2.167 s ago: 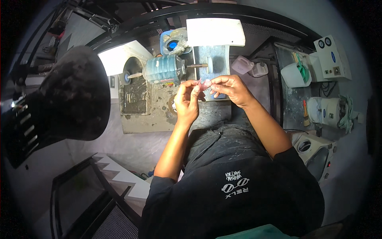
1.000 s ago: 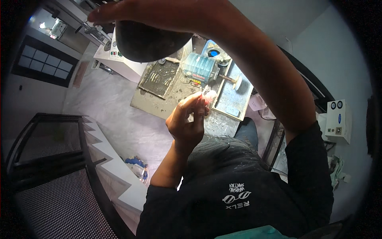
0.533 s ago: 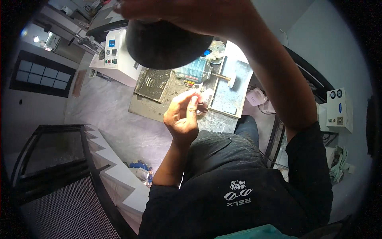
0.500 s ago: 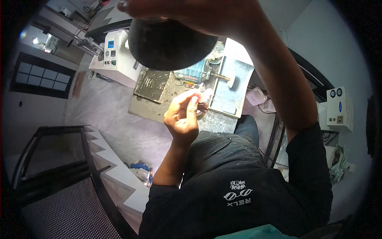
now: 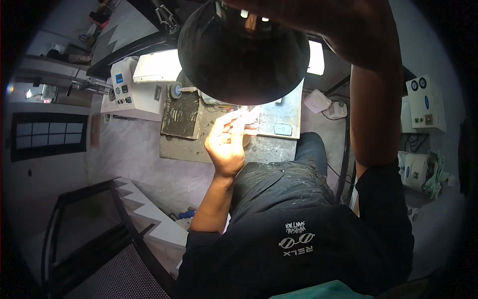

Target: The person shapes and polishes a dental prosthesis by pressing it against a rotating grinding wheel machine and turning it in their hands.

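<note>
A small pale pinkish piece [image 5: 253, 115], washed out by glare, is near the centre of the frame, pinched between the thumb and fingers of the left hand [image 5: 226, 145]. Just above it is the black lamp shade [image 5: 244, 60]; the right hand [image 5: 343, 25] reaches over its top at the upper edge, its fingers partly cut off, so I cannot tell whether they grip. Beneath lies the grimy desk [image 5: 186, 150], with a dark tray [image 5: 180, 118] left of centre and a blue-grey block [image 5: 283, 129] right of centre.
</note>
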The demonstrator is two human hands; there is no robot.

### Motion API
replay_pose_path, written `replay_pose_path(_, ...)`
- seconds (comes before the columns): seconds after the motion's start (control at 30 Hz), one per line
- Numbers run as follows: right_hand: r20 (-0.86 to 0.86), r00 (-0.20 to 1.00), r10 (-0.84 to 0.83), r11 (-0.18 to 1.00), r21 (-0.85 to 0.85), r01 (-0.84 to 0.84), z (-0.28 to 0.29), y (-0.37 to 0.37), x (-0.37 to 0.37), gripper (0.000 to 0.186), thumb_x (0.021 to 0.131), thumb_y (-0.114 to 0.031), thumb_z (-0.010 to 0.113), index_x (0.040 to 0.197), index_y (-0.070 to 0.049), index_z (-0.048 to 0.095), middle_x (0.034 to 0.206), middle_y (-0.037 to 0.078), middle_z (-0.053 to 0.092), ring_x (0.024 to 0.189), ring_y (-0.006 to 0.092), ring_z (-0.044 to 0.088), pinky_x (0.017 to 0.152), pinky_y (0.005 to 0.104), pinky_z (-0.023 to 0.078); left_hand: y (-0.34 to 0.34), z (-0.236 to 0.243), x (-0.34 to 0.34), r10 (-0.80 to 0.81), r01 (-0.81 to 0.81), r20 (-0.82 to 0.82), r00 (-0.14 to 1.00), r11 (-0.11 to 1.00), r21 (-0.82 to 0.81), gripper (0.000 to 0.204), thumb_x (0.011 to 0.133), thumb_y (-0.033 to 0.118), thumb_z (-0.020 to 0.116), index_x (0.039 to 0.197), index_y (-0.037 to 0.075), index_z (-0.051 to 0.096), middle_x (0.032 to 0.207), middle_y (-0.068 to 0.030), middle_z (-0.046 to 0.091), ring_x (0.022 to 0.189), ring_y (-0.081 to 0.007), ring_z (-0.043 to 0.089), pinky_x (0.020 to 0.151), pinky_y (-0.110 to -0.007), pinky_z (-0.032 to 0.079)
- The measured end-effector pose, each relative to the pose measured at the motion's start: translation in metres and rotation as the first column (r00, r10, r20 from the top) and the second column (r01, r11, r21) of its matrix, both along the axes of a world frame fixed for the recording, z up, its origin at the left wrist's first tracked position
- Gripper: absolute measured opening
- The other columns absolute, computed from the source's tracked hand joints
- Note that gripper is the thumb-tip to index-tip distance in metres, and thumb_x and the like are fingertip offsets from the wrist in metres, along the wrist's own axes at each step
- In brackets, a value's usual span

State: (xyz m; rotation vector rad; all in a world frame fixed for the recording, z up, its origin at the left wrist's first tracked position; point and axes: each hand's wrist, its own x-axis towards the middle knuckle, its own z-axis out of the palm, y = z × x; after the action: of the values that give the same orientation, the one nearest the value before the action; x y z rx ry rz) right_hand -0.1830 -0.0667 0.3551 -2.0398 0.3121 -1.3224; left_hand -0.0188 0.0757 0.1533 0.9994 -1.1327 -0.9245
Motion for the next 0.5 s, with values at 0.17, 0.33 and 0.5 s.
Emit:
replay_pose_path(0.17, 0.014, 0.998, -0.067, 0.998, 0.008, 0.067, -0.008, 0.000, -0.011, 0.055, 0.076, -0.032, 0.084, 0.114, 0.001, 0.062, 0.102, 0.018, 0.068, 0.095, 0.0285, 0.067, 0.085, 0.0483, 0.056, -0.005, -0.003, 0.002, -0.079, 0.083, -0.074, 0.994, 0.995, 0.047, 0.018, 0.095, -0.003, 0.052, 0.111, -0.011, 0.057, 0.097, -0.0217, 0.069, 0.085, -0.0259, 0.072, 0.074, -0.034, 0.060)
replay_pose_path(0.33, 0.032, 0.994, -0.107, 0.994, 0.012, 0.107, -0.010, 0.001, -0.015, 0.056, 0.077, -0.032, 0.083, 0.117, 0.000, 0.062, 0.107, 0.018, 0.067, 0.100, 0.0295, 0.065, 0.089, 0.0496, 0.053, -0.007, -0.003, 0.004, -0.136, 0.142, -0.087, 0.987, 0.988, 0.066, 0.019, 0.096, -0.002, 0.053, 0.111, -0.012, 0.057, 0.097, -0.0222, 0.069, 0.086, -0.0283, 0.072, 0.074, -0.037, 0.061)
replay_pose_path(0.5, 0.058, 0.988, -0.140, 0.990, 0.018, 0.139, -0.015, 0.005, -0.019, 0.057, 0.077, -0.032, 0.082, 0.120, -0.001, 0.061, 0.112, 0.018, 0.066, 0.105, 0.0305, 0.064, 0.094, 0.0508, 0.051, -0.007, -0.008, 0.002, -0.152, 0.160, -0.112, 0.982, 0.984, 0.075, 0.018, 0.096, -0.003, 0.052, 0.110, -0.012, 0.057, 0.096, -0.0225, 0.069, 0.086, -0.0282, 0.072, 0.074, -0.037, 0.061)
